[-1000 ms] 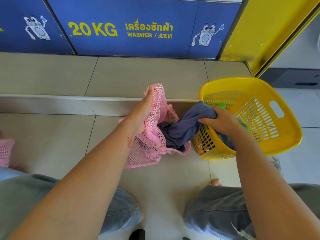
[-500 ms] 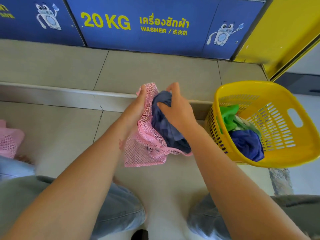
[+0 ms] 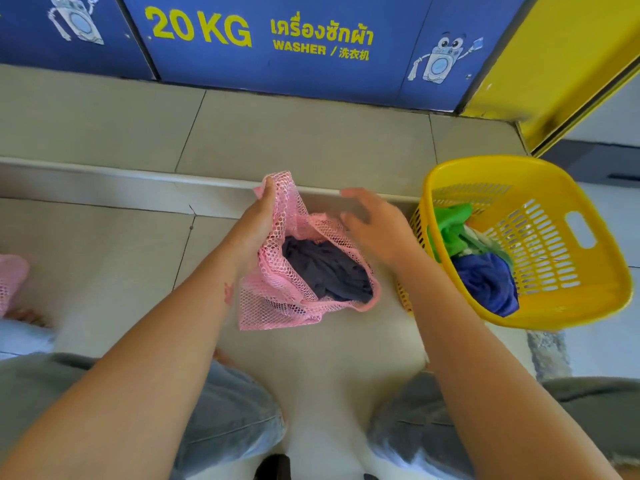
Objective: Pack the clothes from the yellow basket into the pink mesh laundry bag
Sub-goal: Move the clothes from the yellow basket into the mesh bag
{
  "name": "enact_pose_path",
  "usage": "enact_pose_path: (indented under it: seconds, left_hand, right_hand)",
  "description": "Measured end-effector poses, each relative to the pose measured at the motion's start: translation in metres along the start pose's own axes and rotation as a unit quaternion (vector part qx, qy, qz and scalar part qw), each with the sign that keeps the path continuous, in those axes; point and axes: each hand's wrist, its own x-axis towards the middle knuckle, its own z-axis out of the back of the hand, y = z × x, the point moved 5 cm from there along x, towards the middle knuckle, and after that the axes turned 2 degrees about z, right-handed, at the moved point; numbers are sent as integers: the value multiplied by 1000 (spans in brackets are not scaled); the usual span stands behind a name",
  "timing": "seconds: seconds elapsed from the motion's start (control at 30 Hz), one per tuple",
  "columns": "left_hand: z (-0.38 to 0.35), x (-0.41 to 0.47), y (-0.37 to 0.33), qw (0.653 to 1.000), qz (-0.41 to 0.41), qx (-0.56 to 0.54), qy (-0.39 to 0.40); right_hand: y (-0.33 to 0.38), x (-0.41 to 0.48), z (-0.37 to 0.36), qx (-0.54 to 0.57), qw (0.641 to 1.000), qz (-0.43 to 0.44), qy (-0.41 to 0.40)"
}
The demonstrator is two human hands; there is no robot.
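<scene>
The pink mesh laundry bag [image 3: 277, 296] rests on the tiled floor at the centre, its mouth held up and wide. My left hand [image 3: 258, 220] grips the bag's upper left rim. A dark grey garment [image 3: 325, 270] lies inside the bag. My right hand [image 3: 372, 225] hovers just above the bag's right side, fingers spread, holding nothing, slightly blurred. To the right stands the yellow basket [image 3: 550, 265], tilted, with a green garment [image 3: 450, 226] and a blue garment [image 3: 488, 282] inside.
A low tiled step [image 3: 104, 188] runs across behind the bag, below blue washer panels [image 3: 277, 39] and a yellow panel [image 3: 561, 64]. Another pink mesh item [image 3: 10, 278] lies at the far left. My knees in grey jeans [image 3: 225, 424] fill the bottom.
My right hand carried the dark grey garment from the basket into the bag, let it go, and has lifted out with fingers spread. My left hand kept hold of the rim.
</scene>
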Motion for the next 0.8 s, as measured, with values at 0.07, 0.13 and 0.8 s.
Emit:
enact_pose_path:
  seconds: [0.07,0.13,0.8]
  left_hand:
    - [-15,-9,-9,999,-16,33,-13]
    - [-26,-10,-10,999,-24,35,-25]
    - [-65,8,-7,1000,-7,18,-24]
  right_hand:
    - [-14,-3,43,6,996,-15,-92]
    - [-35,-7,79,-11,981,-37,-191]
    - [-161,-6,72,-78,964,-229,-108]
